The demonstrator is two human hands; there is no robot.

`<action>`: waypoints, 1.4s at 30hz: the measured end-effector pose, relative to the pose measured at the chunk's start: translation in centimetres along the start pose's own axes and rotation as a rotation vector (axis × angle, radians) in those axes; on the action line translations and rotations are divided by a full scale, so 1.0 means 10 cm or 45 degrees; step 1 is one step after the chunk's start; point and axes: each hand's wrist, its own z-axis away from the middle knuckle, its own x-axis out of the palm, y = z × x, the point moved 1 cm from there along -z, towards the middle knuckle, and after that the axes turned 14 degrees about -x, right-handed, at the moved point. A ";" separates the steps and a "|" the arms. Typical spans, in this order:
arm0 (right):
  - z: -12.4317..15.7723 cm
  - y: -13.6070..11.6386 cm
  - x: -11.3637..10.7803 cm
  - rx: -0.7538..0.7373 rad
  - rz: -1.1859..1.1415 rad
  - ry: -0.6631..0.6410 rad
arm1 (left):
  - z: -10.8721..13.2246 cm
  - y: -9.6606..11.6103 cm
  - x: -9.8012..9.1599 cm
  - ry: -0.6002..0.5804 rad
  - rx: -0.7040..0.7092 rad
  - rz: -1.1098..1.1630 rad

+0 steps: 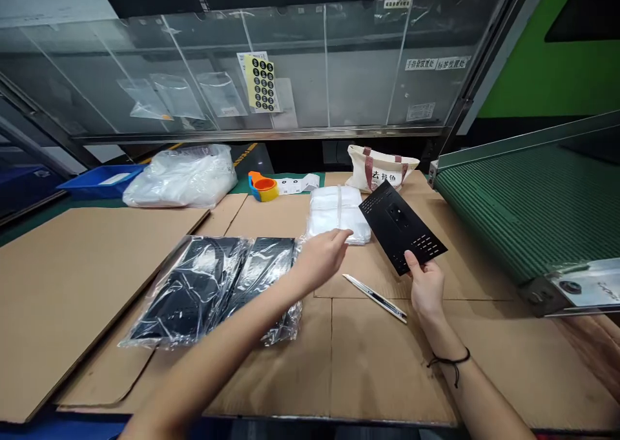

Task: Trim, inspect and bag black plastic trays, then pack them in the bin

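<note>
My right hand [427, 286] grips the near end of a flat black perforated panel [387, 233], thumb on top. The panel is tilted and raised over the cardboard. My left hand [323, 259] is closed, its fingers curled together at the front edge of a stack of clear plastic bags [334, 210]. Whatever those fingers may pinch is hidden. A utility knife [375, 298] lies between my hands. Left of my left hand, partly behind the forearm, lie black panels wrapped in clear plastic [194, 285].
Cardboard sheets [87, 265] cover the bench. A green conveyor belt [533, 194] runs along the right. At the back are a blue tray [101, 180], a bulging plastic bag [184, 175], an orange tape dispenser [264, 186] and a cloth bag [382, 168]. A clear divided rack [300, 72] stands behind.
</note>
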 end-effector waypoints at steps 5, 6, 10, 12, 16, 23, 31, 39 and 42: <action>0.03 -0.02 0.02 -0.028 0.014 0.000 | -0.33 -0.42 0.38 -0.318 -0.090 -0.372; 0.03 -0.03 0.02 -0.031 0.008 -0.003 | -0.35 -0.49 0.42 -0.331 -0.094 -0.372; 0.04 -0.05 0.04 -0.042 -0.039 -0.033 | -0.44 -0.62 0.43 -0.403 -0.129 -0.379; 0.04 -0.06 0.05 -0.051 -0.056 -0.052 | -0.51 -0.63 0.41 -0.413 -0.156 -0.365; 0.05 -0.06 0.05 -0.069 -0.069 -0.071 | -0.67 -0.64 0.39 -0.387 -0.221 -0.291; 0.06 -0.11 0.06 -0.097 -0.038 -0.118 | -0.79 -0.71 0.44 -0.439 -0.356 -0.100; 0.25 -0.22 0.13 -0.251 0.176 -0.430 | -0.84 -0.74 0.56 -0.406 -0.550 0.230; 0.36 -0.28 0.19 -0.354 0.268 -0.583 | -0.89 -0.78 0.50 -0.164 -0.876 0.879; 0.34 -0.27 0.18 -0.342 0.283 -0.564 | -0.96 -0.76 0.41 -0.068 -0.941 1.154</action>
